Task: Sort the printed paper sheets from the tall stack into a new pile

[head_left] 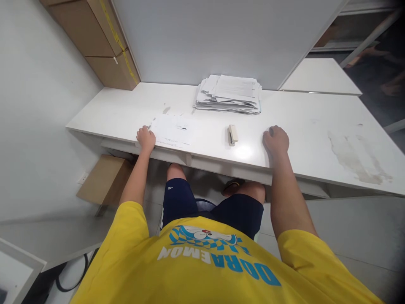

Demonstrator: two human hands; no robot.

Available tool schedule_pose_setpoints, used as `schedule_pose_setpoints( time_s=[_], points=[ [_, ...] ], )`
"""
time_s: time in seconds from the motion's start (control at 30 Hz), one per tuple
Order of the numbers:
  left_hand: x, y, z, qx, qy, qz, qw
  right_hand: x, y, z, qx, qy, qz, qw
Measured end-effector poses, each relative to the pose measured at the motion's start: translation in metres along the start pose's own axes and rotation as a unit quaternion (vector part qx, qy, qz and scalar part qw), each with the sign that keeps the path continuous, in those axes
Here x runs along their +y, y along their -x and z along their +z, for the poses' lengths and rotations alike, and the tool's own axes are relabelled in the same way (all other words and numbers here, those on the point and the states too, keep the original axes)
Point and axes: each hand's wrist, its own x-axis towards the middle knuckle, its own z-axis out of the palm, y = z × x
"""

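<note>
My left hand [146, 138] rests with curled fingers on the near left corner of a thin set of printed sheets [173, 130], at the front edge of the white desk [303, 126]. My right hand [276, 139] lies on the bare desk as a loose fist, with nothing visible in it. A small cream stapler [233, 134] sits between the two hands, nearer the right one and apart from both. A thick, untidy pile of papers [229, 93] lies further back, against the grey partition.
Cardboard boxes [104, 46] are stacked at the desk's far left corner. Another brown box [106, 179] stands on the floor under the left end. A smeared stain [354, 156] marks the desk's right part. A second white tabletop [319, 76] lies beyond the partition.
</note>
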Motion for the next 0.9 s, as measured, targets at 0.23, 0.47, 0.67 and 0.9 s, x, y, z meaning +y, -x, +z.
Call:
schedule_pose_setpoints(
  time_s=[0.23,0.47,0.67,0.9],
  points=[
    [-0.001,-0.004,0.0,-0.025,-0.001,-0.022,0.999,0.001,-0.001,0.002,0.003,-0.003,0.002,1.0],
    [-0.01,-0.002,0.002,-0.002,-0.038,0.18,0.983,0.008,-0.005,0.007,0.012,-0.024,0.003,1.0],
    [-0.012,0.015,-0.003,-0.14,-0.042,0.396,0.906,0.004,-0.002,0.004,0.006,-0.029,0.008,1.0],
    [-0.025,0.041,-0.018,-0.171,0.041,0.439,0.881,0.0,-0.002,-0.002,0.0,-0.04,0.012,0.999]
  ],
)
